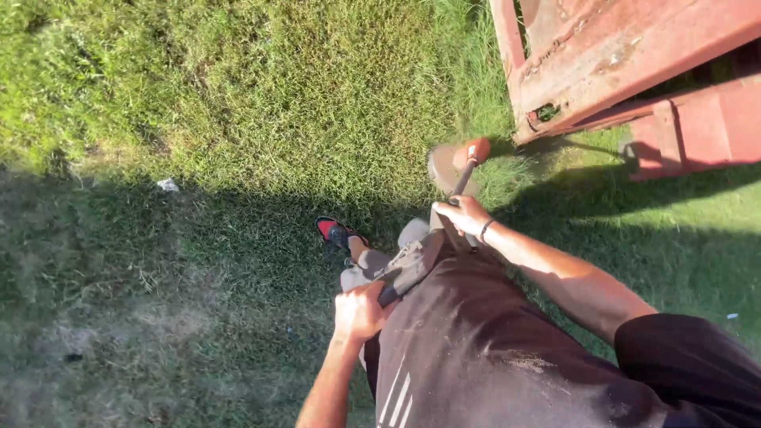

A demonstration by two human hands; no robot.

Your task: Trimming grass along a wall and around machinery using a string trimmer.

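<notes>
Rough green grass (261, 87) fills the ground, brightly lit at the top and crossed lower down by a broad band of shadow, with a rusty red metal frame (626, 55) slanting in from the upper right corner and a small pale scrap (167, 185) lying on the turf to the left. The person stands over this, looking down past a dark shirt (476, 349) and grey trousers to a red and black shoe (337, 231) planted on the grass. Both hands are on a string trimmer (440, 230), whose long axis runs on a diagonal — from low at the left, up and to the right, away from the body. The left hand (358, 311) is wrapped shut around the dark rear end of the shaft, fingers curled over it, at hip height. The right hand (462, 215), with a dark band on its wrist, is closed over the shaft further forward; exactly how the fingers lie under it cannot be told. Between the two grips the shaft passes a grey, boxy part close against the trousers. Beyond the right hand the thin dark shaft carries on a short way and ends at the cutting head (453, 162) — a blurred, brownish guard with an orange-red piece on top — which points toward the red frame and sits over the grass just short of its lower corner, where sun and shadow meet.
</notes>
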